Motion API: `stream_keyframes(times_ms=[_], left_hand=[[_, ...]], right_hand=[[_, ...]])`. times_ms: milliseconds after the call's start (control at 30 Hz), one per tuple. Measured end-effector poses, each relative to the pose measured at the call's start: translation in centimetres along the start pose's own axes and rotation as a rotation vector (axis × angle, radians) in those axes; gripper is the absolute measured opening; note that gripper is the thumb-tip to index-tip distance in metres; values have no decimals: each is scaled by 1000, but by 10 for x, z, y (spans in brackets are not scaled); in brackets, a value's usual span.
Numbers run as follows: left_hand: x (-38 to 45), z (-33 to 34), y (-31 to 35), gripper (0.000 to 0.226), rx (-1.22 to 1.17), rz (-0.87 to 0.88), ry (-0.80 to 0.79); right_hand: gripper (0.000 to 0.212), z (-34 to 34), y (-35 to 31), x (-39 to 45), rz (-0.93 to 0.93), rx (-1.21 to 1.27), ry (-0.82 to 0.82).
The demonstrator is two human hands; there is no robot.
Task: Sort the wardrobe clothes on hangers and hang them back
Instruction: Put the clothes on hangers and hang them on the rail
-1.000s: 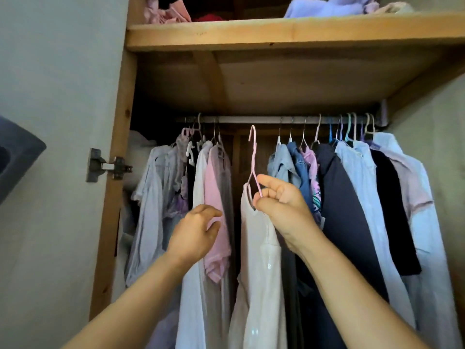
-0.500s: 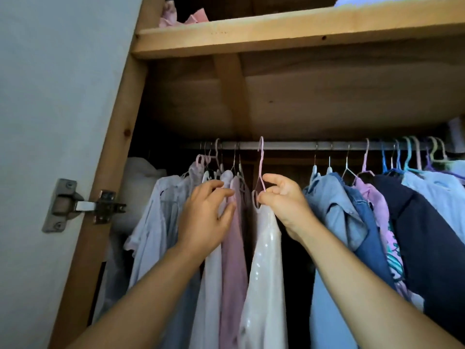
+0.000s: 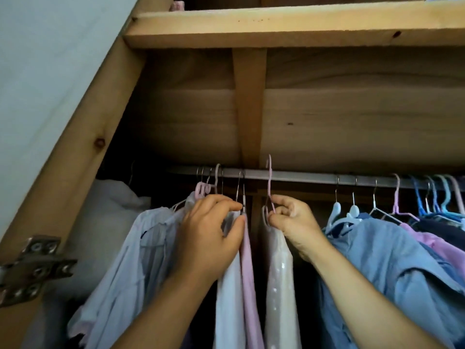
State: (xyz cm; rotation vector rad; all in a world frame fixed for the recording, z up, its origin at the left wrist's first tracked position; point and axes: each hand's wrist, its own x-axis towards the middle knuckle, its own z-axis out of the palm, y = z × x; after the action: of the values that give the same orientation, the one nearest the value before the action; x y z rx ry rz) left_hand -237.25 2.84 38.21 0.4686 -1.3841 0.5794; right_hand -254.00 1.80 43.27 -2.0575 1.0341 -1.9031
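The right hand [image 3: 289,220] pinches the neck of a pink hanger [image 3: 269,187] with curled fingers. The hanger stands straight up and down, and its hook pokes up at the metal rod [image 3: 302,176]. A shiny pale dress [image 3: 279,285] hangs long and straight down from it. The left hand [image 3: 208,238] curls round the tops of a white shirt [image 3: 230,298] and a pink shirt [image 3: 249,285] just beside it.

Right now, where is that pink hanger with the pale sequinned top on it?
Centre of the head view: the right hand pinches the pink hanger at its neck, its hook up at the rail, right of the pink shirt.
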Motion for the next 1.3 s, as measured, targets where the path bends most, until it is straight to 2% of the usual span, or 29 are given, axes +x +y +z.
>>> stream_keyframes(times_ms=[167, 533, 800, 933, 1067, 1200, 1300], left_hand=[[-1, 4, -3, 23, -39, 38, 63], [-2, 3, -12, 20, -58, 92, 81], [-6, -1, -10, 21, -44, 55, 98], [-11, -9, -2, 34, -21, 8, 73], [-22, -21, 9, 44, 32, -28, 24], [-40, -39, 24, 42, 92, -26, -6], [-63, -59, 45, 38, 160, -21, -42]], right_hand=[[59, 10, 14, 23, -22, -26, -30], [60, 30, 29, 41, 29, 4, -123], [56, 42, 30, -2, -15, 275, -75], [54, 40, 27, -28, -53, 348, -31], [63, 33, 25, -59, -95, 346, 0], [49, 25, 27, -93, -220, 276, 31], [52, 20, 26, -128, -279, 257, 53]])
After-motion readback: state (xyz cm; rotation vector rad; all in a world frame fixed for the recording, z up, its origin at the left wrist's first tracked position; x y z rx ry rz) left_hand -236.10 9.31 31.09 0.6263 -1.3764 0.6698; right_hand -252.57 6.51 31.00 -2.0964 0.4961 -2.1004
